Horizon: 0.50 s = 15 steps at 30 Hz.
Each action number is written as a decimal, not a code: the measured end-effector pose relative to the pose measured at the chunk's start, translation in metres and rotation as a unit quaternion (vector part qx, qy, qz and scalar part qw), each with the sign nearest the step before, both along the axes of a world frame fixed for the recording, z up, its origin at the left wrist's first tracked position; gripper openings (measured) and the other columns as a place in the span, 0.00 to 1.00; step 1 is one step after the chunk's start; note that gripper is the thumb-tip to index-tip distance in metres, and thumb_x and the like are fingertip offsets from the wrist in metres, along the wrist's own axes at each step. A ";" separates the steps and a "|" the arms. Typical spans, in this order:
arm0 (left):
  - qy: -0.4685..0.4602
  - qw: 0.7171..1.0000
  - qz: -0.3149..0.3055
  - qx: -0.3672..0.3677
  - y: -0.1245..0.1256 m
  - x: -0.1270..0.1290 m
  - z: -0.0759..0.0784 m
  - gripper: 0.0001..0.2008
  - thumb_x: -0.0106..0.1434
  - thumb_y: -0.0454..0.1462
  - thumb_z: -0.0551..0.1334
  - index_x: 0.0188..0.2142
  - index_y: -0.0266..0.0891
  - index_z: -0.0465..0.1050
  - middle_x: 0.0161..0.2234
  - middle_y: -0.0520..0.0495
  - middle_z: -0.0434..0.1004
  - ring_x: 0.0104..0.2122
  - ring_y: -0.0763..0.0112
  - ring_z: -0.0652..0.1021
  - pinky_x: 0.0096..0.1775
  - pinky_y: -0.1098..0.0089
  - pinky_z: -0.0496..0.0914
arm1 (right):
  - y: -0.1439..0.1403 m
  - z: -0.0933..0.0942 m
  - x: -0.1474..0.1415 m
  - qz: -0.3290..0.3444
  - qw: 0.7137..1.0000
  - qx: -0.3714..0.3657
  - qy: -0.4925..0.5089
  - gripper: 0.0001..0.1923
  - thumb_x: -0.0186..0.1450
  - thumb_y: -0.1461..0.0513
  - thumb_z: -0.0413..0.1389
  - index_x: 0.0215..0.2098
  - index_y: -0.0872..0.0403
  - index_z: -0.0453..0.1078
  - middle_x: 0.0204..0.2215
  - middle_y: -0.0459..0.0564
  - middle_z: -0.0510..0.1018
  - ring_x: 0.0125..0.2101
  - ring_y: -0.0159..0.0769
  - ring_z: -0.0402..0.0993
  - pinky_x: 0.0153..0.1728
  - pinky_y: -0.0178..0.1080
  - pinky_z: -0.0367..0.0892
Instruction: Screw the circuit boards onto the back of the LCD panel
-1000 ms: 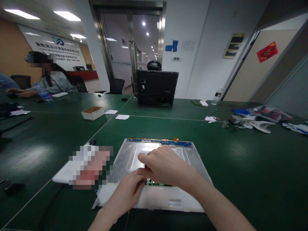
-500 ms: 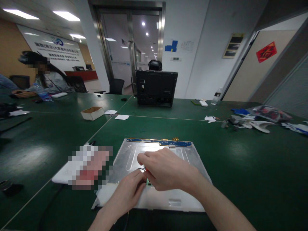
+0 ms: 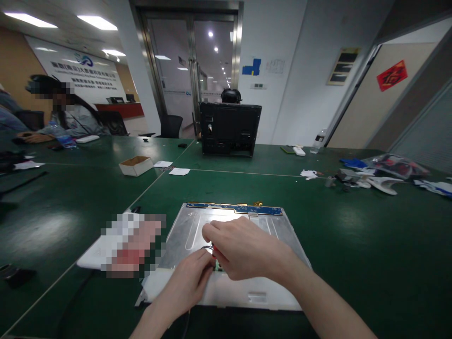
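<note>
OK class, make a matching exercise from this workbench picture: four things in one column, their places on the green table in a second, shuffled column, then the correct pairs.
Things:
1. metal panel
2. cardboard box
3. black monitor casing
4. water bottle

Places:
A. far right, by the wall
B. under both hands
C. far centre, standing upright
D. left of centre, beside paper slips

Pairs: 1-B, 2-D, 3-C, 4-A

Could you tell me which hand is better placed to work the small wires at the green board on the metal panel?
Probably the right hand: it lies over the wires on the metal panel, fingertips pinched there. The left hand only braces beside them.
</note>
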<state>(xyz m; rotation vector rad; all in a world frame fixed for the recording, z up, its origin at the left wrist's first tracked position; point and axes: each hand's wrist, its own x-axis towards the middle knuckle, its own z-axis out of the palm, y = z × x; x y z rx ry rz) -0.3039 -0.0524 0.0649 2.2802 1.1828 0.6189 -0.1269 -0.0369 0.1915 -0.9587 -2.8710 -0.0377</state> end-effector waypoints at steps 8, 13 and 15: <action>-0.003 1.000 0.002 0.004 0.000 -0.001 -0.003 0.09 0.62 0.29 0.52 0.38 0.39 0.68 0.37 0.45 0.74 0.38 0.65 0.74 0.39 0.68 0.68 | 0.004 -0.004 -0.003 -0.024 1.000 0.001 0.001 0.09 0.64 0.56 0.50 0.36 0.54 0.63 0.26 0.46 0.74 0.25 0.33 0.68 0.21 0.36 0.45; -0.003 1.000 -0.003 0.012 0.001 0.000 -0.004 0.09 0.61 0.29 0.51 0.36 0.39 0.68 0.36 0.45 0.73 0.38 0.64 0.73 0.39 0.67 0.68 | 0.001 -0.001 0.001 0.008 1.000 -0.014 0.004 0.09 0.59 0.61 0.52 0.38 0.55 0.63 0.32 0.49 0.74 0.27 0.33 0.68 0.21 0.36 0.48; -0.003 1.000 -0.004 0.008 0.001 0.000 -0.003 0.09 0.61 0.29 0.51 0.36 0.39 0.68 0.36 0.45 0.72 0.38 0.64 0.73 0.39 0.67 0.68 | 0.000 0.000 0.000 0.007 1.000 -0.020 0.000 0.10 0.58 0.62 0.53 0.38 0.55 0.63 0.32 0.49 0.74 0.27 0.33 0.68 0.21 0.36 0.48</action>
